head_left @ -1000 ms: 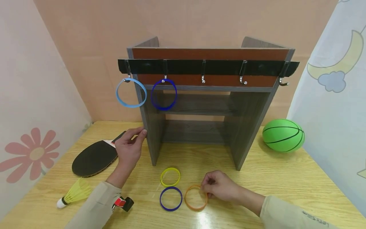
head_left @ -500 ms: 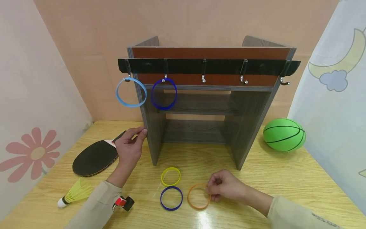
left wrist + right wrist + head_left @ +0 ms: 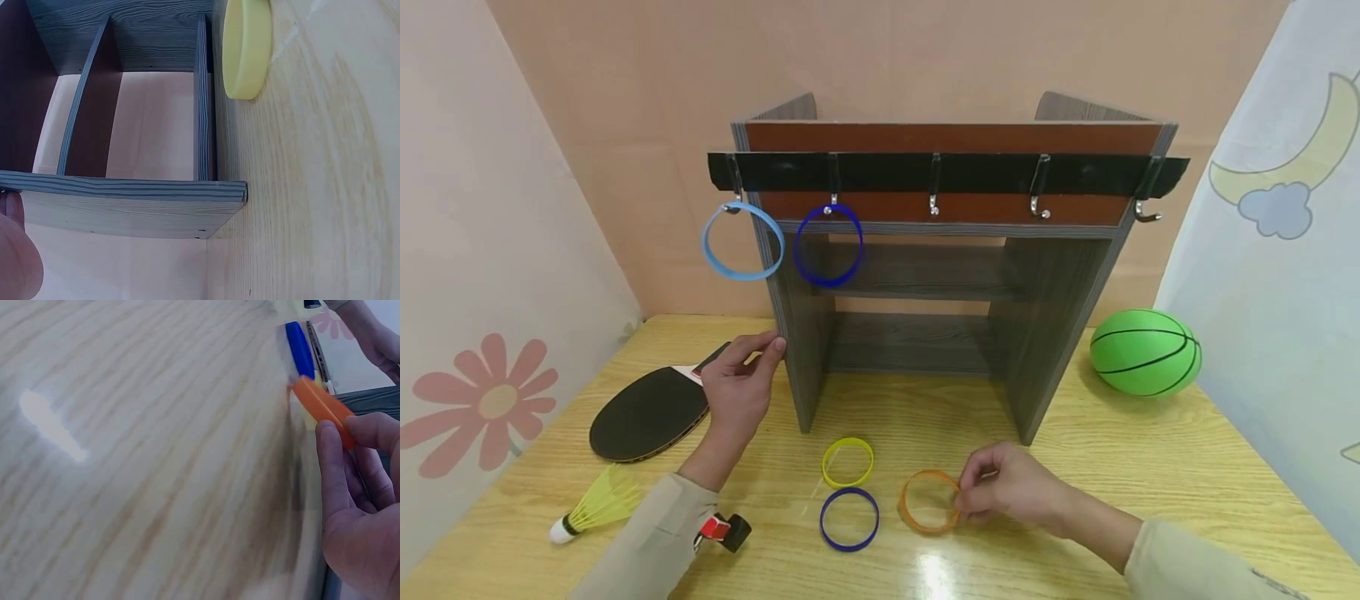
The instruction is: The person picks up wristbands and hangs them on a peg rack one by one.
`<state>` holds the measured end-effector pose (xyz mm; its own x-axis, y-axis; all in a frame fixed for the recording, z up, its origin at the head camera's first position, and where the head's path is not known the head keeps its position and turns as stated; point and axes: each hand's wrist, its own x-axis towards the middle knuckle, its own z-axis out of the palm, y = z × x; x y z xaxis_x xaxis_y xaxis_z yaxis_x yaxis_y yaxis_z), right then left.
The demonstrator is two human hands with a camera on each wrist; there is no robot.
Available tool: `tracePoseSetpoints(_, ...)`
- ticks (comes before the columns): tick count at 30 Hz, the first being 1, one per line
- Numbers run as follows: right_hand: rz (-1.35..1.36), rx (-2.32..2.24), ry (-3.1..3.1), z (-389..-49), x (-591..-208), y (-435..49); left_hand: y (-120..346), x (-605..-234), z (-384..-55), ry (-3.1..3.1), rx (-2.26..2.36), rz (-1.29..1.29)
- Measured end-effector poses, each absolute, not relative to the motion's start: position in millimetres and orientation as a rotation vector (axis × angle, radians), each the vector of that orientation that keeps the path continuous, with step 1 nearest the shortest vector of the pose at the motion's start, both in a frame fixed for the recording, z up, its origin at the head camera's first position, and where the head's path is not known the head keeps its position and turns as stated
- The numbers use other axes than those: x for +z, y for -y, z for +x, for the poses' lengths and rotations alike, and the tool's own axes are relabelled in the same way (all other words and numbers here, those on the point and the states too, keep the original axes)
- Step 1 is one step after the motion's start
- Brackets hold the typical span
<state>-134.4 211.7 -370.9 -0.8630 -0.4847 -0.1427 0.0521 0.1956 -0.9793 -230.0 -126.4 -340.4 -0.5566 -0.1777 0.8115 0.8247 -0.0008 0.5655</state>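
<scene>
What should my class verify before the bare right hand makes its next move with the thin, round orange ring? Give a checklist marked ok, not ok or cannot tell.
1. Thumb and fingers of the bare right hand pinch the thin, round orange ring: ok.
2. Bare left hand holds the side edge of the grey wood-grain shelf unit: ok.
3. Middle silver metal hook carries nothing: ok.
4. Orange ring wholly off the pale wood-grain table: cannot tell.
5. Table free of other rings: not ok; a thin, round yellow ring and a thin, round dark blue ring lie there.
</scene>
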Motion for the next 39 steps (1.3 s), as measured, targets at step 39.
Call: tracePoseSetpoints(39, -0.96, -2.508, -1.811, -158, -253, -178, 126, -341, -230, 1.509, -1.658, -0.68)
